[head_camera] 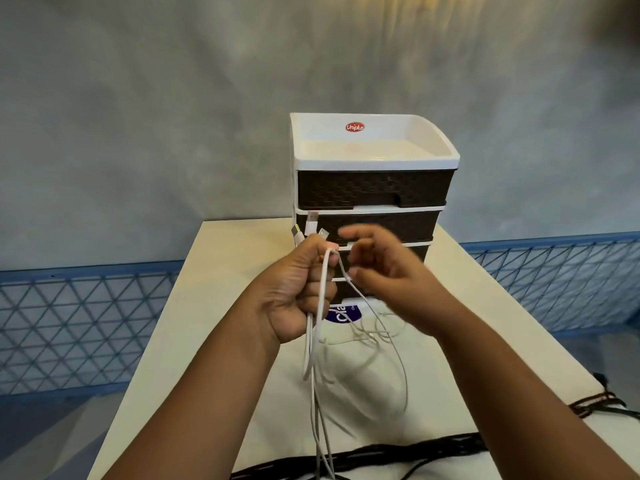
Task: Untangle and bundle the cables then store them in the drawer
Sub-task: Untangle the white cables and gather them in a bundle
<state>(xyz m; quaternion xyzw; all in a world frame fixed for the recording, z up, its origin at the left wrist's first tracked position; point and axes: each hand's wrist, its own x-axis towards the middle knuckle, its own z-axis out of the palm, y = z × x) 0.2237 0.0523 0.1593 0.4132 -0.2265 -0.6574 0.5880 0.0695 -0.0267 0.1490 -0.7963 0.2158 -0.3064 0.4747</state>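
My left hand (pixel 300 289) is closed in a fist around the white cables (pixel 313 344), gripping them just in front of the drawer unit (pixel 374 188). Three plug ends (pixel 312 218) stick up above my fist, in front of the unit's second drawer. Below the fist the cables hang in long loops toward me, and a tangle of thinner strands lies on the counter (pixel 221 306) at the foot of the unit.

My right hand (pixel 377 263) is level with the left, just to its right and in front of the unit's lower drawers. Its fingers are loosely curled; it is blurred, but the fingertips seem to be pinching a thin strand that runs over from my left fist.

The drawer unit stands at the far end of the counter, with a white frame and dark woven-look drawer fronts, all pushed in. A red oval sticker (pixel 355 127) in its top tray reads "Uniplus". At the unit's base a purple-and-white label (pixel 343 313) shows the letters "Cla"; my hands hide the rest. A dark fringed cloth (pixel 398 455) lies on the near edge of the counter, cut off by the frame.
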